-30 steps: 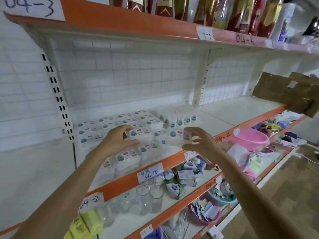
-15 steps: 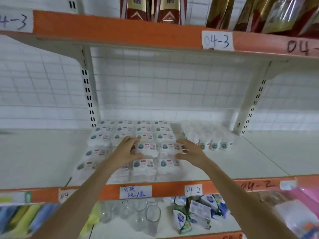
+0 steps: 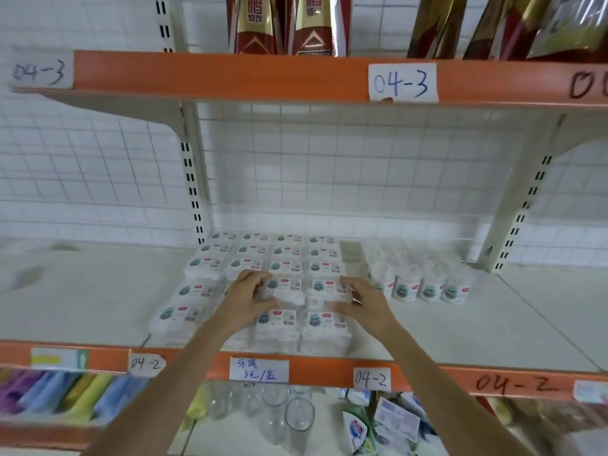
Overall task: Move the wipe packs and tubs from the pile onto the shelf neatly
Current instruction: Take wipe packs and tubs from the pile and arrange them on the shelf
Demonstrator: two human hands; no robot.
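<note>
Since the frame 0.5 s earlier, both hands have stayed on the block of wipe packs, the left hand reaching slightly further in while the right sits at much the same spot; 1 s earlier the shelf was seen at an angle, and the view is now square-on.

Left hand (image 3: pixel 247 299): fingers (image 3: pixel 255 280) curled over the left end of 1 wipe pack (image 3: pixel 285 288) in the 4th row from the back, thumb at its near edge. Right hand (image 3: pixel 362 302): fingers (image 3: pixel 346 284) bent over the right end of the neighbouring pack (image 3: pixel 325 287), thumb low at its front. Whether either hand truly clamps its pack or merely presses on it cannot be told; motion blur obscures the contact.

Wipe packs (image 3: pixel 263 258) lie flat on the 04-2 shelf (image 3: pixel 460 327) in a grid, labels facing up, long axes running left to right, rows stacked from front edge to back wall. Just right of the grid, beyond a narrow brown strip (image 3: pixel 350 256), the tubs (image 3: pixel 424 287) stand upright in rows, labels facing forward.

Glass tumblers (image 3: pixel 297 419) stand on the shelf below.
</note>
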